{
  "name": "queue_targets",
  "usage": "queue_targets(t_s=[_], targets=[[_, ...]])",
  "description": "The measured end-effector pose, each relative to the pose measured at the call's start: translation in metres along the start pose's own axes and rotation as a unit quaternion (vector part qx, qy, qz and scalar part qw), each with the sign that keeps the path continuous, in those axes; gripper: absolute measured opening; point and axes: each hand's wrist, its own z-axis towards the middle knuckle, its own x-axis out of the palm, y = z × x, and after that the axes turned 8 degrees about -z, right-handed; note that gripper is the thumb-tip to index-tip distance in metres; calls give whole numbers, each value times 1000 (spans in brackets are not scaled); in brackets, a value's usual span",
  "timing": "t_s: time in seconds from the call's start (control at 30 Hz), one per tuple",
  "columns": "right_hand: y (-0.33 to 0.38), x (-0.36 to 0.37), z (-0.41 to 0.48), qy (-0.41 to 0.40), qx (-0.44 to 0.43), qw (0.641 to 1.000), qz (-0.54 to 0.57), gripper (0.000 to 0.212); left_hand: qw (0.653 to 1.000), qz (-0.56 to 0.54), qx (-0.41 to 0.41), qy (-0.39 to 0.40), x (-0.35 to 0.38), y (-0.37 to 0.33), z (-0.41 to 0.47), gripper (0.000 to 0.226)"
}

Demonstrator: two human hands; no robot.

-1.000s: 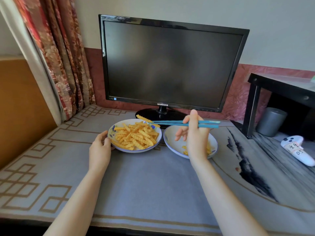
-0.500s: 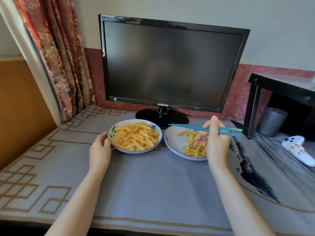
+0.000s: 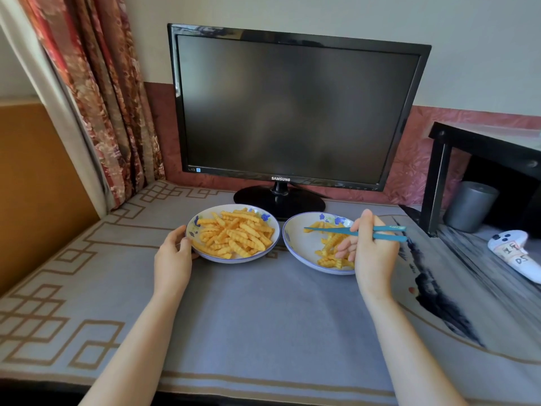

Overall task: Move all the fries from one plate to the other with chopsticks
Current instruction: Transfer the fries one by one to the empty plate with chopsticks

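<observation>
On the cloth-covered surface (image 3: 263, 323), the left hand (image 3: 172, 256) curls its fingers round the near-left rim of the left plate (image 3: 234, 260), probably to stop it from sliding while pieces are lifted out. Most of the fries (image 3: 234, 234) are heaped there, so the job looks barely begun. Just to the right, the right hand (image 3: 373, 253) pinches the teal chopsticks (image 3: 330, 230) level over the right plate (image 3: 288, 234), tips pointing left and nearly together above the small pile already there. Whether they hold a fry, I cannot tell. The plates sit rim to rim, which keeps each carry short. Beyond them stands a dark monitor (image 3: 292, 112).
</observation>
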Motion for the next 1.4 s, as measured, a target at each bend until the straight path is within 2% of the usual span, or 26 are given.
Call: queue_targets(t_s=[0.5,0.77,1.07,1.27,1.4], targets=[[4,-4,-4,-24,13,1000,4,42,1000,-9,0,2,0,0,0,37],[1,-6,-3,2,13,1000,6,38,1000,-3,-1,-1,1,0,0,36],[7,-5,-5,-26,26,998,51,41,1000,0,-3,1,0,1,1,37],[13,6,-10,12,61,990,130,39,1000,-1,-4,1,0,1,0,37],[10,20,-17,45,42,992,106,40,1000,0,-3,2,0,0,1,38]])
